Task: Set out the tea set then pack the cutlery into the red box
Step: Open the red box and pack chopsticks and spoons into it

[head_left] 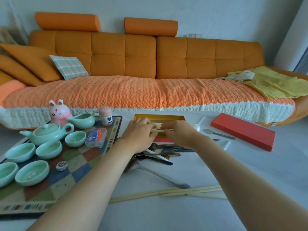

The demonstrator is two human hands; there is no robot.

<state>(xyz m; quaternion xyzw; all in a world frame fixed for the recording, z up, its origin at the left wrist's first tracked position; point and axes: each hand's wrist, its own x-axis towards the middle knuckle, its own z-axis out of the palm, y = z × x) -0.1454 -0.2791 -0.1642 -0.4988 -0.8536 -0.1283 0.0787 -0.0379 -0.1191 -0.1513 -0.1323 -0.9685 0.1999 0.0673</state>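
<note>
The box lies open at the centre of the frame, its gold inside showing past the fingers and a strip of red at its near edge. Both hands meet right over it. The left hand and the right hand each pinch an end of a pale bundle of chopsticks, held level just above the tray or already touching it; I can't tell which.

The tea half looks done to me. At the left of the frame the teapot, the pitcher and five cups are spread on the checked mat.

The packing looks barely begun. A heap of cutlery lies on the counter just below the wrists, loose chopsticks sprawl across the lower middle, and a small spoon lies apart, right of the box. The red lid rests at the right, so closing comes last.

The hands cover most of the tray, so I can't see whether anything is in it. The forearms hide part of the heap, and its dark handles overlap too much to count. A blurred metal piece lies between the heap and the loose chopsticks; I can't name it.
</note>
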